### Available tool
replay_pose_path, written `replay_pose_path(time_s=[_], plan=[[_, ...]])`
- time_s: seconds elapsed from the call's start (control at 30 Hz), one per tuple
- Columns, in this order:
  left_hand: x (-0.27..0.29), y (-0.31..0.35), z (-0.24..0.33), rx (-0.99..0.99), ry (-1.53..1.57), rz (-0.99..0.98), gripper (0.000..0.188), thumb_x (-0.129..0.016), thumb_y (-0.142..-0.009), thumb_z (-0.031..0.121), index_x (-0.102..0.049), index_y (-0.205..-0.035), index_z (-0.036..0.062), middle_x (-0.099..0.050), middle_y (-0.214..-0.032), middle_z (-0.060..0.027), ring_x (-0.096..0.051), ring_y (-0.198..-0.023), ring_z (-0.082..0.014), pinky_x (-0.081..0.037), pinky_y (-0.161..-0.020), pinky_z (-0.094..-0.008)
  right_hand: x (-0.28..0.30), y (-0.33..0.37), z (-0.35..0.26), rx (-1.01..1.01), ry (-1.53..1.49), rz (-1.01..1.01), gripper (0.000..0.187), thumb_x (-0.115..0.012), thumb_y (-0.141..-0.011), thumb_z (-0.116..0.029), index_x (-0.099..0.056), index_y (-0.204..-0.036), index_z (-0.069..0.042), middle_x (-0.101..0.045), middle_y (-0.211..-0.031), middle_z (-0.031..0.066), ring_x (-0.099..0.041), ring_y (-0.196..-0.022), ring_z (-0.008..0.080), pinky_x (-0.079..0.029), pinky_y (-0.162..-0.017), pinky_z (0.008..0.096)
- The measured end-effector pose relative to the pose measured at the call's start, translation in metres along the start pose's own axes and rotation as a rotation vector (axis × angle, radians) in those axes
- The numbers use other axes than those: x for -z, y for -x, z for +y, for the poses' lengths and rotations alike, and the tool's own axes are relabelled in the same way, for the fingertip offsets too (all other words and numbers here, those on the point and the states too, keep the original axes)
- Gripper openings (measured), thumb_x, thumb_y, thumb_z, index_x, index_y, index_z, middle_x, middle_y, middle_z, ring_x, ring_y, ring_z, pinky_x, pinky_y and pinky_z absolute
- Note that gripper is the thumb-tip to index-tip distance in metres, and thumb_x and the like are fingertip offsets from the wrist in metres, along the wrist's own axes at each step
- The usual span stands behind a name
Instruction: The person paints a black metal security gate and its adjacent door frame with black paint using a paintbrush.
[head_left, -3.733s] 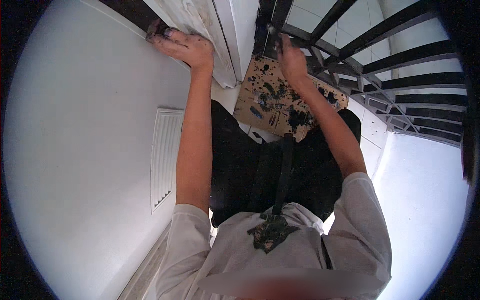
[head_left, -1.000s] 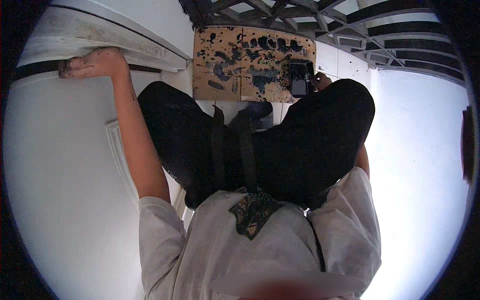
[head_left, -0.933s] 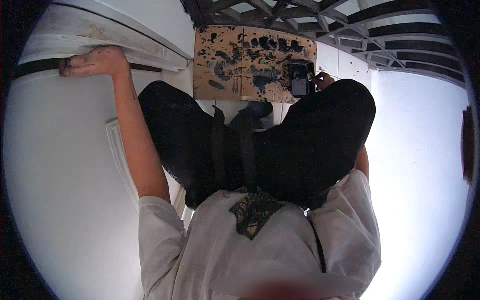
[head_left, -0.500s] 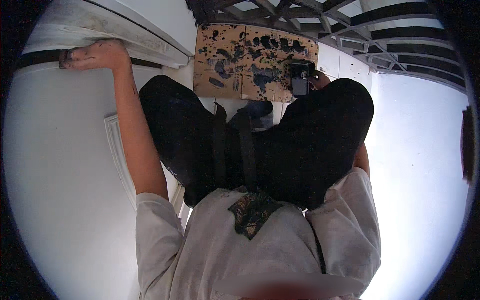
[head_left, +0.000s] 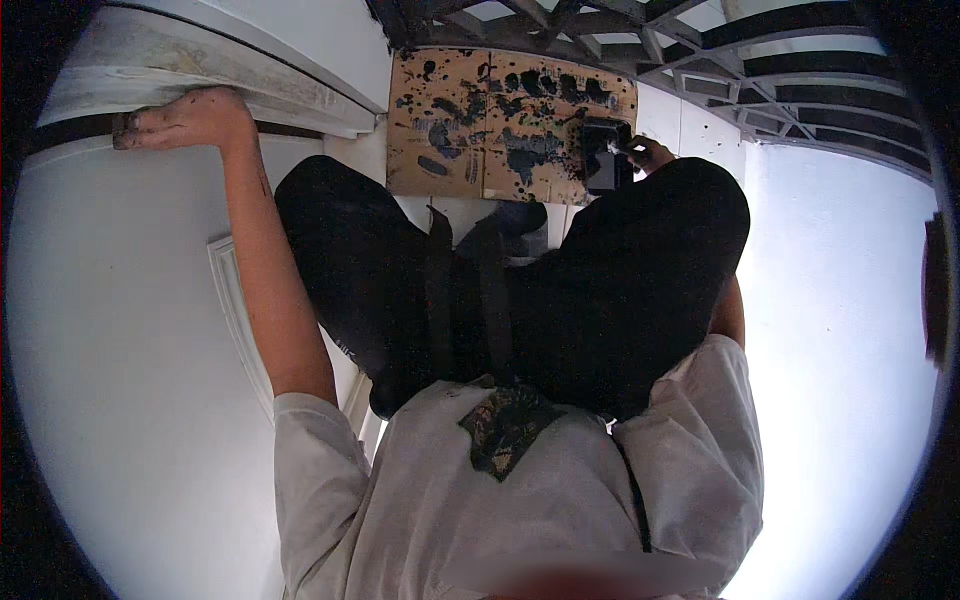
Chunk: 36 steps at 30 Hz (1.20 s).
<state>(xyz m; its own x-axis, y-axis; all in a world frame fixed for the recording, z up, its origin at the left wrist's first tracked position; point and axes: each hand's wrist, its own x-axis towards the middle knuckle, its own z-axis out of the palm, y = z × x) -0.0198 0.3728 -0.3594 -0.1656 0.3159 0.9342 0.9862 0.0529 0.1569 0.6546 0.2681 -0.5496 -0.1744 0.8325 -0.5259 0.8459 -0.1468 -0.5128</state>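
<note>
The right hand (head_left: 650,156) is placed, fingers bent, by the right side of a black tray (head_left: 605,178); whether anything is grasped cannot be told. The left hand (head_left: 190,122) is set against the edge of a white panel (head_left: 130,300), its grip unclear. The tray is supported by black-spattered cardboard (head_left: 408,178), beyond which a dark grille (head_left: 790,26) is seen.

No words or numbers legible from where I stand. Pale marks, maybe lettering, on the trousers (head_left: 600,275), left leg; too small to read. Faint grey print on the cardboard (head_left: 415,182), paint-blotted, unreadable.
</note>
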Motion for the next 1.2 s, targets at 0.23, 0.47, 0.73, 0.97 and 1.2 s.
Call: replay_pose_path(time_s=[0.23, 0.47, 0.73, 0.97, 1.2], plan=[[0.0, -0.006, 0.007, 0.062, 0.332, 0.068, 0.049, -0.027, -0.092, 0.022, -0.016, -0.122, -0.0139, -0.024, -0.121, -0.0272, -0.032, -0.108, -0.0308, -0.022, -0.099, -0.0404, 0.026, 0.022, -0.044, -0.072, 0.058, 0.112, 0.015, -0.055, -0.085, -0.014, -0.054, -0.098, -0.009, -0.061, -0.071, 0.0049, -0.057, -0.058, 0.0127, -0.044, -0.057, 0.0294], [0.019, -0.024, 0.052, 0.198, 0.379, 0.219, 0.037, -0.023, -0.094, 0.024, -0.027, -0.11, -0.0092, -0.03, -0.107, -0.0198, -0.033, -0.095, -0.0256, -0.026, -0.093, -0.0344, 0.02, 0.01, -0.074, 0.067, 0.091, 0.095, 0.027, -0.056, -0.084, -0.012, -0.051, -0.11, -0.007, -0.063, -0.093, 0.0112, -0.061, -0.078, 0.0192, -0.046, -0.071, 0.0334], [0.023, -0.014, 0.034, -0.1, -0.277, 0.028, 0.041, -0.032, -0.09, 0.022, -0.022, -0.109, -0.0129, -0.029, -0.107, -0.02, -0.032, -0.093, -0.0273, -0.024, -0.094, -0.0391, -0.035, -0.005, -0.099, 0.435, 0.236, -0.132, 0.025, -0.052, -0.085, -0.008, -0.051, -0.109, 0.0, -0.061, -0.1, 0.0161, -0.061, -0.09, 0.0264, -0.048, -0.073, 0.0378], [0.008, -0.016, 0.022, 0.36, 0.717, 0.081, 0.064, -0.047, -0.082, 0.023, -0.011, -0.118, -0.0164, -0.024, -0.112, -0.0257, -0.03, -0.101, -0.0313, -0.021, -0.098, -0.0436, -0.089, -0.016, -0.102, 0.269, 0.48, -0.214, 0.027, -0.047, -0.082, -0.004, -0.051, -0.108, -0.002, -0.061, -0.084, 0.0186, -0.062, -0.076, 0.0308, -0.049, -0.059, 0.0433], [0.015, -0.005, 0.031, -0.029, 0.044, 0.048, 0.068, -0.042, -0.085, 0.022, -0.002, -0.126, -0.0147, -0.015, -0.124, -0.0321, -0.022, -0.116, -0.0402, -0.012, -0.103, -0.0453, -0.059, -0.003, -0.14, 0.451, 0.495, -0.19, 0.03, -0.046, -0.081, -0.005, -0.047, -0.112, -0.005, -0.06, -0.081, 0.0209, -0.06, -0.076, 0.0365, -0.048, -0.066, 0.0457]])
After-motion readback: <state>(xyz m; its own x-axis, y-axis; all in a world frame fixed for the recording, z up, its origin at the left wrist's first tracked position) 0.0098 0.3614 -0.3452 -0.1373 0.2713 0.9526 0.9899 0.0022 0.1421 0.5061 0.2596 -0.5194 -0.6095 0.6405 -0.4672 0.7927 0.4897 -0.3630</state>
